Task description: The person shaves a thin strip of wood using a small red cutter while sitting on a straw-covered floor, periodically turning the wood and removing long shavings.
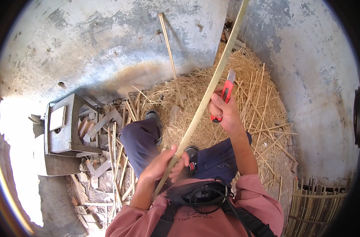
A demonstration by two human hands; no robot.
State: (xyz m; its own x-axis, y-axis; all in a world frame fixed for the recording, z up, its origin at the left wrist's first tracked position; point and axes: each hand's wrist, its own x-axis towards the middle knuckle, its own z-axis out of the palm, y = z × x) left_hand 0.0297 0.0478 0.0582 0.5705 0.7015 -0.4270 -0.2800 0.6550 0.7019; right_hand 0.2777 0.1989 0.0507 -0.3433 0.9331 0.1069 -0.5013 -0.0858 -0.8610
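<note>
A long, flat, pale bamboo strip (204, 103) slants up from my lap toward the far right, its top end running out of view. My left hand (167, 163) is closed around its lower part, near a darker joint. In my right hand (225, 110) is a red utility knife (227, 91), fingers wrapped round its handle and the blade bare, pointing away from me. That hand is right beside the strip's middle; whether the fingers touch the strip I cannot tell.
Straw-like shavings (251, 102) cover the floor ahead and right. A bamboo stick (170, 55) leans on the wall. To the left stand a worn wooden stool-like frame (65, 126) and several loose strips (116, 166). A bundle of upright sticks (316, 209) is at lower right.
</note>
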